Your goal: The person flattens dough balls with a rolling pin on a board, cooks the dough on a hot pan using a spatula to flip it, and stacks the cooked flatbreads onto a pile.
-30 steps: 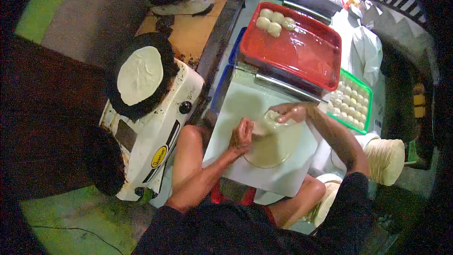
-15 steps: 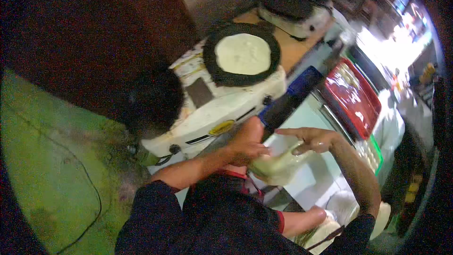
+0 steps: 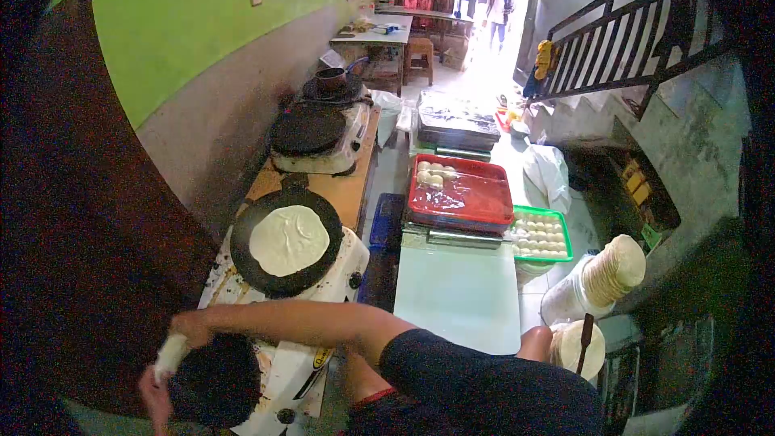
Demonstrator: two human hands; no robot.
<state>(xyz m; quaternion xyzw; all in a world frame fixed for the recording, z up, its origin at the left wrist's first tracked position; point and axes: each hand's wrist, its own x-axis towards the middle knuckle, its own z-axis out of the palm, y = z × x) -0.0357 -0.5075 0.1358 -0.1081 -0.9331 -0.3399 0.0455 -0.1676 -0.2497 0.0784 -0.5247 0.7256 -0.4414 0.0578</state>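
Dough (image 3: 171, 355) is stretched between my two hands at the left edge of the near black pan (image 3: 216, 381). My right hand (image 3: 192, 328) reaches across the white stove (image 3: 278, 375) and grips the upper end of the dough. Below it my left hand (image 3: 153, 391) holds the other end; its fingers are partly blurred. A flat round of dough (image 3: 289, 241) lies on the farther black pan (image 3: 242, 257) of the same stove. The white board (image 3: 456, 295) lies to the right of the stove.
Beyond are a second stove (image 3: 315, 163), a red tray (image 3: 484, 202) with dough balls and a green tray (image 3: 569, 252) with several more. Stacked flatbreads (image 3: 617, 270) stand at right, near a stair railing (image 3: 613, 40). A person (image 3: 497, 12) stands in the far doorway.
The dough has left the white board, and both hands have carried it left to the near pan. The view has swung up, now showing the doorway and stairs.
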